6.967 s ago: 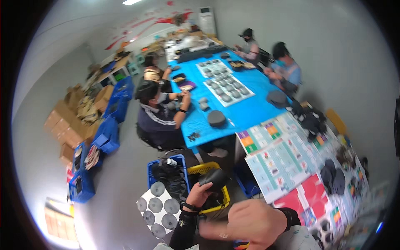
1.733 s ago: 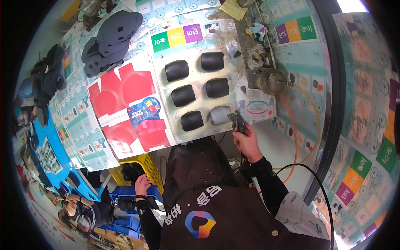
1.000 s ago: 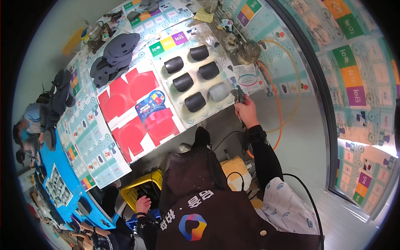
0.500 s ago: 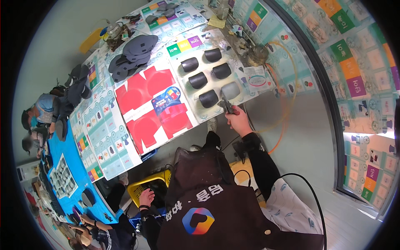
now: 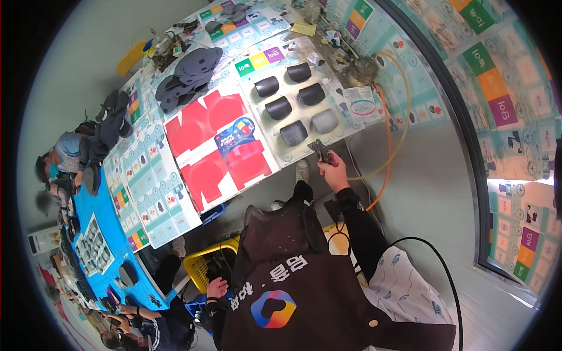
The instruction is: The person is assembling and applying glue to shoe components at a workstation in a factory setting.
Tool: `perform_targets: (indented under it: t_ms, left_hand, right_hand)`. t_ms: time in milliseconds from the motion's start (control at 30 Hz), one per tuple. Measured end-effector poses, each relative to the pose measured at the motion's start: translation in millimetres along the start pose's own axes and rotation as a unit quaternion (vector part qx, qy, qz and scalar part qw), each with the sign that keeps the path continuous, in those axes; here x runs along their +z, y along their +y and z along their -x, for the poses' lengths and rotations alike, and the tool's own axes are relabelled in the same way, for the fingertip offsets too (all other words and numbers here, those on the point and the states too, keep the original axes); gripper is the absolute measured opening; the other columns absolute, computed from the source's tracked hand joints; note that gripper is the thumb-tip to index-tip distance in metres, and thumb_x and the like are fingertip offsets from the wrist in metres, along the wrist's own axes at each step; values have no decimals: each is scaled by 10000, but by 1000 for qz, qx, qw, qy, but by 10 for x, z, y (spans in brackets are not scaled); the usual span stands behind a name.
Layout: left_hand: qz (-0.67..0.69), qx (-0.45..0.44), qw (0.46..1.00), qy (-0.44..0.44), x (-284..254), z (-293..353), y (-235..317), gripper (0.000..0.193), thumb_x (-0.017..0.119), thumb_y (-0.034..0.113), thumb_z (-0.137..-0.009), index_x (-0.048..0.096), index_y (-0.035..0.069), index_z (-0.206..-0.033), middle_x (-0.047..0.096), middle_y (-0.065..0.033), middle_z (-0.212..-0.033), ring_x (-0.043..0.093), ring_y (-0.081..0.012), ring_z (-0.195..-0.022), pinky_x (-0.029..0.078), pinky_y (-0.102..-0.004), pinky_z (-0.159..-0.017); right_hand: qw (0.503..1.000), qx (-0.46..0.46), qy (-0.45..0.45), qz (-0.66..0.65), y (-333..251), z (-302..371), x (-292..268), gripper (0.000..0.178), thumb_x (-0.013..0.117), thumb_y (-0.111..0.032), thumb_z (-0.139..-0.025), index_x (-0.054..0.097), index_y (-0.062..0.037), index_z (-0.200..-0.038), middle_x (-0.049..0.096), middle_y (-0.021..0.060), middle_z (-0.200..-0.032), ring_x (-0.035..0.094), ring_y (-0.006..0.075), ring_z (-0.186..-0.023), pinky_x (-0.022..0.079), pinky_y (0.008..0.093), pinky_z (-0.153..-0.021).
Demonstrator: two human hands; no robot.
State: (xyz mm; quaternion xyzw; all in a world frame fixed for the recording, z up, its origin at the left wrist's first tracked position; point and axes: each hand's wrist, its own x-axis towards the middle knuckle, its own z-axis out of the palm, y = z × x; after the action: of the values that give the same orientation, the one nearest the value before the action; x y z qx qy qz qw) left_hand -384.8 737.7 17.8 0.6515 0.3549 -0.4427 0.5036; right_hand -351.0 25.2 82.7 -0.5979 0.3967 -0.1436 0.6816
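Your right hand [image 5: 335, 174] is closed around the grip of a small dark spray tool [image 5: 321, 150], nozzle tipped toward the near edge of a pale paint-flecked tray [image 5: 345, 120] on the long workbench; holding it at the tray's lip keeps the nozzle close to the pieces, while an orange hose [image 5: 387, 134] loops off to your right, slack enough that it seems not to drag on your wrist. On the tray sit six rounded cap-shaped pieces [image 5: 293, 133], laid in two rows and kept apart from one another, a spacing that would let each be reached on all sides; five look dark and the one at the near right corner is grey. Your left hand [image 5: 217, 287] hangs low by your apron, down at a yellow basket [image 5: 199, 267] under the bench, fingers curled; whether it grips anything cannot be told from here. Just left of the tray lies a flat red die-cut carton sheet [image 5: 199, 134] with a blue packet [image 5: 235, 134] on top, and beyond it a stack of dark grey moulded pieces [image 5: 190, 69] waits near the far end of the bench. Far to your left, other people [image 5: 137, 319] work at a blue table [image 5: 108, 222], their hands well away from yours.
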Motion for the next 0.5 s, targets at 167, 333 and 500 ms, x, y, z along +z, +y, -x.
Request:
perform_targets:
  t_ms: [167,333,500]
  left_hand:
    - [38,-26,999,28,19,-21,99,401,540,291,-1023,541,52,-1345,707,-167,-1036,698,-244,-743,543,-322,-546]
    - [-12,40,998,55,281,144,434,349,544,283,-1017,605,69,-1285,723,-106,-980,683,-156,-715,519,-257,-567]
    - [-32,45,996,63,496,137,605,287,539,230,-1011,633,105,-1252,729,-78,-976,681,-139,-735,517,-253,-603]
  right_hand:
    - [994,-42,-38,98,244,-95,13,195,691,-79,-793,600,2,-946,628,123,-754,584,247,-635,479,371,-636]
    - [960,-97,-29,262,-137,-133,-173,245,673,-149,-831,630,-50,-1051,664,209,-855,635,439,-865,501,463,-740]
    - [846,-238,-127,460,-1349,-210,-102,230,582,-126,-856,684,-98,-1060,691,203,-899,649,436,-900,518,529,-778]
